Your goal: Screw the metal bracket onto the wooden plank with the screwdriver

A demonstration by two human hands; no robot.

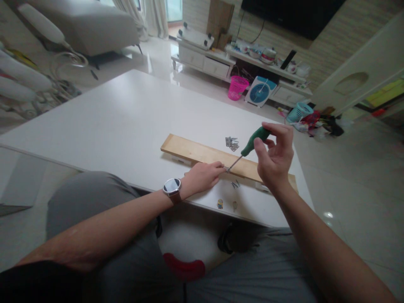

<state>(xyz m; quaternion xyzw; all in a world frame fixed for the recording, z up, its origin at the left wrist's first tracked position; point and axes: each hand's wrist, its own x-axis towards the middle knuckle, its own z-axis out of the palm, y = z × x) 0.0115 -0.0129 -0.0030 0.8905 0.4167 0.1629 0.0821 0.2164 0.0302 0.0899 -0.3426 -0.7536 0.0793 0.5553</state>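
Note:
My right hand (276,158) grips the green handle of a screwdriver (251,142), tilted with its tip down at the front edge of a long wooden board (195,150). At that tip, the fingers of my left hand (203,176) are pressed together by a small metal piece (227,169), too small to make out fully. The board rests slightly raised on white supports (181,159). Behind it lies a small pile of metal hinges (232,144). A few loose screws (235,184) lie in front of the board.
Near the front edge of the white table (126,113) are a small yellow-and-blue figure (220,204) and a small key-like item (235,205). Beyond the table stand a pink basket (237,88), a blue-and-white fan (260,91) and a low white cabinet (202,61).

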